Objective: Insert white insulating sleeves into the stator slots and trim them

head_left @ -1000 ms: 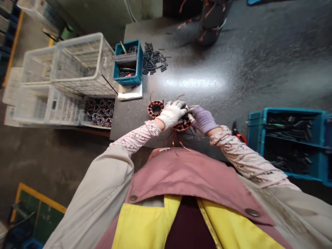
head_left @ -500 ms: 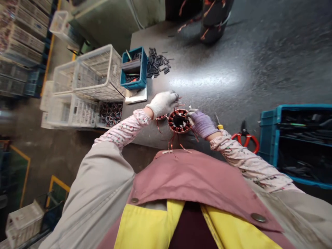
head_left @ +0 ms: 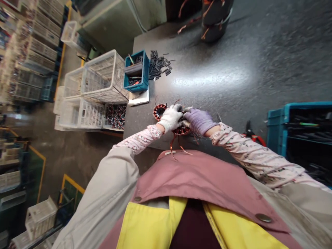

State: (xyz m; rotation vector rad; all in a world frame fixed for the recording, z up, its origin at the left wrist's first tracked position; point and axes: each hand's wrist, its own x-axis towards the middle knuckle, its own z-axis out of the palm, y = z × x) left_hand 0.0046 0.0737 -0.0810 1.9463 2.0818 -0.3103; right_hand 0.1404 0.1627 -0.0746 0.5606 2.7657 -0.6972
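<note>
A ring-shaped motor stator point(head_left: 181, 131) wound with copper wire lies at the table's near edge, mostly covered by my hands. Its copper lead wires point(head_left: 171, 143) hang toward my apron. My left hand point(head_left: 170, 118), in a white glove, reaches over the stator's left side with its fingers closed; whatever they pinch is hidden. My right hand point(head_left: 200, 121), in a purple glove, grips the stator's right side, fingertips close to the left ones. A second wound stator point(head_left: 158, 111) sits just left of my left hand.
Black sleeve pieces point(head_left: 159, 65) are heaped beside a small blue bin point(head_left: 136, 71). White crates point(head_left: 100, 77) stand left, one low crate holding stators. At right are red-handled cutters point(head_left: 255, 138) and a blue bin point(head_left: 276, 128). A dark container point(head_left: 214, 24) with copper wires stands behind.
My left hand has moved down and right onto the stator, baring the second stator behind it. My right hand has shifted slightly inward over the ring. The view has swung a little.
</note>
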